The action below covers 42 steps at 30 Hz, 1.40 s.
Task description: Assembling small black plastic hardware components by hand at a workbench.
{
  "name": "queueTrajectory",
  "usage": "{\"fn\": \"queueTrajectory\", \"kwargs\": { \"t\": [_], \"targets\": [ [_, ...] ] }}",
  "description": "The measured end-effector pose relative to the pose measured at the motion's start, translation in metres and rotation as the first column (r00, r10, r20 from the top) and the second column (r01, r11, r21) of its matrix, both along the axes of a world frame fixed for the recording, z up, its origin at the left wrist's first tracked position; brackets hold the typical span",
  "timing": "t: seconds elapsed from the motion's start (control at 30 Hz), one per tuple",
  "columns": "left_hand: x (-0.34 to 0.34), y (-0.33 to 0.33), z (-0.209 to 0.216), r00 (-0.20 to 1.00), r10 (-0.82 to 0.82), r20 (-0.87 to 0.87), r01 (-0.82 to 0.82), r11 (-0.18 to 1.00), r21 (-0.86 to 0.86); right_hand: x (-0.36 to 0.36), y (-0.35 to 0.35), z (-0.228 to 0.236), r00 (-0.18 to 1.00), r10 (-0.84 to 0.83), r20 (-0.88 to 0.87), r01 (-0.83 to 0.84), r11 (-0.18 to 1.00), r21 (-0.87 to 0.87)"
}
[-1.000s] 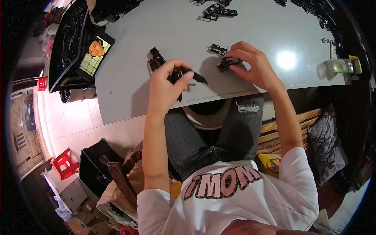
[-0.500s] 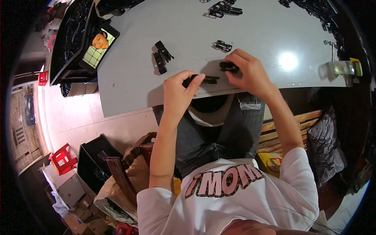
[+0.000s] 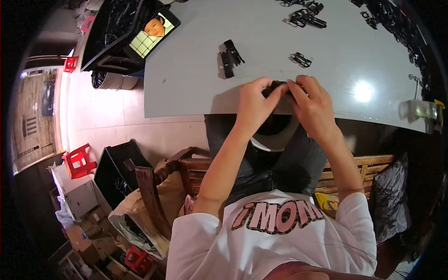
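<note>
My left hand (image 3: 255, 100) and my right hand (image 3: 311, 103) meet over the near edge of the table, fingertips together. Between them is a small black plastic part (image 3: 276, 87), pinched in the left fingers. The right fingers close on its other end and on a second dark piece, mostly hidden by the fingers; whether the two are joined I cannot tell. To the left of my hands, two black clip-like parts (image 3: 227, 63) lie side by side on the table. Just beyond my right hand rests a black open-framed part (image 3: 302, 59).
Farther back on the grey table (image 3: 186, 88) lies a small pile of black frames (image 3: 308, 17); many more line the right edge. A phone (image 3: 154, 32) leans on a black bin (image 3: 112, 35) at left. A clear container (image 3: 422, 109) sits at the right corner.
My hands, each holding a black part apart from the other, have come together at the table's edge. The whole view has shifted, so the table things appear farther right.
</note>
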<state>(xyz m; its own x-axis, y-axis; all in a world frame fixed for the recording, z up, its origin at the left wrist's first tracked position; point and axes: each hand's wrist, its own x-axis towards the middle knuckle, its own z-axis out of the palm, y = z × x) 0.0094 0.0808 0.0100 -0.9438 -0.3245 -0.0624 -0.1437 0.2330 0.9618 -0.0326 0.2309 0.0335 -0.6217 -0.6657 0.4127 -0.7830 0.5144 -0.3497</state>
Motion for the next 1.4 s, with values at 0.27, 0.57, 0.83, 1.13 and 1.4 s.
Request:
{"fn": "queueTrajectory", "kwargs": {
  "t": [0.27,0.57,0.83,1.13,1.4],
  "targets": [
    [0.005,-0.009,0.008,0.986,-0.162,0.026,0.144,0.931,0.335,-0.005,0.012,0.009,0.799,-0.045,0.600,0.168,0.974,-0.151],
    [0.021,-0.014,0.016,0.978,-0.210,0.004,0.184,0.866,0.466,-0.019,0.034,-0.003,0.391,0.316,0.865,0.012,0.938,-0.348],
    [0.044,-0.013,-0.001,0.978,-0.165,-0.130,0.186,0.395,0.900,-0.136,0.013,-0.030,0.926,-0.265,0.269,0.337,0.901,-0.274],
    [0.052,-0.025,0.005,0.977,-0.169,-0.131,0.181,0.322,0.929,-0.185,0.003,-0.052,0.844,-0.531,-0.081,0.453,0.785,-0.421],
    [0.044,-0.023,0.004,0.971,-0.194,-0.141,0.197,0.312,0.929,-0.182,0.020,-0.052,0.871,-0.465,0.158,0.486,0.861,-0.150]
  ]
}}
